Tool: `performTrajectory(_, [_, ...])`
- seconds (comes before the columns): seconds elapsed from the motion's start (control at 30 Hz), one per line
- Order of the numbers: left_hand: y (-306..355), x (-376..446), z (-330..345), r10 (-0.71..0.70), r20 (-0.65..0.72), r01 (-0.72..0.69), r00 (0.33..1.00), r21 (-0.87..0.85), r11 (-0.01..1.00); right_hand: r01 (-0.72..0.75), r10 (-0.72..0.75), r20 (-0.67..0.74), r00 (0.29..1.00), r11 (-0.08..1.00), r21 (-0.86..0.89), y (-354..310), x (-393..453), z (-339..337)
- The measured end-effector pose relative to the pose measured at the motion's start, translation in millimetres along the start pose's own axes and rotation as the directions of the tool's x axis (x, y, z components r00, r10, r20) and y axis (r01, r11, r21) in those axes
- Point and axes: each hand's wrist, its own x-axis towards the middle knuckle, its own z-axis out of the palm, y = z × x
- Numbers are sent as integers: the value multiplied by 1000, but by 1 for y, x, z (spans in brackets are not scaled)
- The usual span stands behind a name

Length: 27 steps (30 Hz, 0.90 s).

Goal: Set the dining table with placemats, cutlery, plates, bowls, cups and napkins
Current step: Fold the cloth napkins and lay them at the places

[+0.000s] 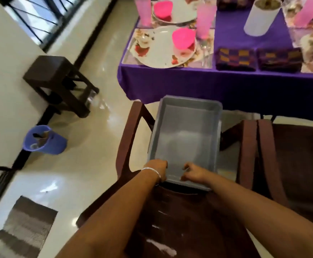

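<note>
Grey tray (184,138) sat empty on a chair (131,135), both hands gripping its near rim: left (157,171), right (194,174). Bench (232,34) beyond already carried plates (159,51), pink bowls (183,38), cups (205,21), napkins (235,59). Setting looked near done; next move probably shifting the tray clear.

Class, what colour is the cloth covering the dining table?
Purple. The tablecloth shows clearly in the head view, hanging over the table's near edge.
</note>
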Motion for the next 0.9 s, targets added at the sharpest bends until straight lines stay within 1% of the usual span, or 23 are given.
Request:
performTrajectory(0.1, [-17,44,32,26,89,-39,996,145,989,-36,50,48,998,966,-255,13,42,29])
performTrajectory(0.2, [-29,74,66,75,126,-102,989,221,970,-74,119,50,992,842,-534,36,69,52])
performTrajectory(0.27, [-37,93,90,88,135,-117,987,223,968,-82,167,79,983,776,-625,55,85,66])
performTrajectory(0.33, [-45,107,110,83,159,-118,984,227,967,-82,191,108,976,772,-630,70,95,77])
performTrajectory(0.43, [-50,125,130,92,210,-141,973,229,963,-97,195,93,976,782,-616,80,108,89])
performTrajectory(0.63, [-50,146,140,153,184,-202,971,287,936,-87,170,43,985,689,-720,83,116,95])
performTrajectory(0.77, [-51,136,130,156,171,-207,973,340,917,-12,107,68,992,613,-790,77,101,91])
performTrajectory(0.83, [-47,129,116,139,198,-200,970,330,923,27,73,85,994,584,-811,73,90,86])
performTrajectory(0.9, [-41,111,101,128,253,-206,959,311,928,53,43,94,995,568,-821,64,70,80])
